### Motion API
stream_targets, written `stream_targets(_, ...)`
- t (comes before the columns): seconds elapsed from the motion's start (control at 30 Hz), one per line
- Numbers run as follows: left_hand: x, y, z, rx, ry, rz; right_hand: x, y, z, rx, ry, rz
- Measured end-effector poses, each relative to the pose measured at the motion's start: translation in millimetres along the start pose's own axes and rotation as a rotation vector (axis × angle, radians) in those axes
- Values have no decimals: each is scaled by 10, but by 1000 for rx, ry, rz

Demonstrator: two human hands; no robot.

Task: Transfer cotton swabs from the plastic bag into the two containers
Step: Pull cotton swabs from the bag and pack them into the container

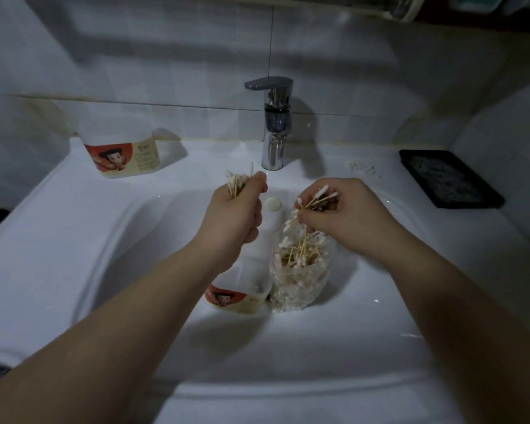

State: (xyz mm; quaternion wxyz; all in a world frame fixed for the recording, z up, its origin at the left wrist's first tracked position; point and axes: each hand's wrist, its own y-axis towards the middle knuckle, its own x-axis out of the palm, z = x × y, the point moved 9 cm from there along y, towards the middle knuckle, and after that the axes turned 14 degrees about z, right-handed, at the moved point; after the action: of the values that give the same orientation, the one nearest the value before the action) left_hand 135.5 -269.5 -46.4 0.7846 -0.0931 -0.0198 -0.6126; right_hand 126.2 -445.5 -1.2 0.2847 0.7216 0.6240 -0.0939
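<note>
Glossy white sink (58, 228), shiny metal faucet (274, 123), clear plastic bag (300, 286).

Both your forearms reach forward, converging. Left grip (236, 209) fisted round cotton swabs (237, 182), thumb on top. Right grip (343, 212) pinches more, palm down.

White tips on pale tan sticks: cotton swabs (237, 182) in the left hand (236, 218) and right hand (346, 215). Clear plastic bag (300, 286) under the right hand. Whitish container (254, 276) below the left hand, label (224, 296) cream and orange-red with a cartoon figure; same label on the second container (120, 151) beyond the left hand. White sink (74, 240). Shiny silver tap (274, 142). Black speckled tray (450, 179) right of the right hand.
</note>
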Motion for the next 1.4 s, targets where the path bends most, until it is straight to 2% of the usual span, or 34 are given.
stream_targets(0.13,62,-53,69,198,246,-54,8,-8,-41,2,56,-25)
stream_targets(0.2,151,-123,111,313,372,-141,16,-9,-65,4,85,-35)
stream_targets(0.27,261,-222,120,384,445,-249,23,-3,-70,16,126,-43)
stream_targets(0.33,281,-234,102,417,464,-255,28,6,-46,57,164,-42)
stream_targets(0.47,206,-112,16,425,548,-143,37,19,29,119,163,-30)
stream_targets(0.7,204,-77,-36,360,586,-178,-142,105,49,96,193,69)
stream_targets(0.87,218,-105,-43,316,555,-195,-95,84,54,86,218,40)
stream_targets(0.97,219,-108,-66,344,647,-209,-27,60,41,66,211,6)
stream_targets(1.17,185,-62,21,392,606,-206,-119,100,65,68,232,78)
stream_targets(1.4,179,-62,3,380,669,-210,-63,69,7,55,266,43)
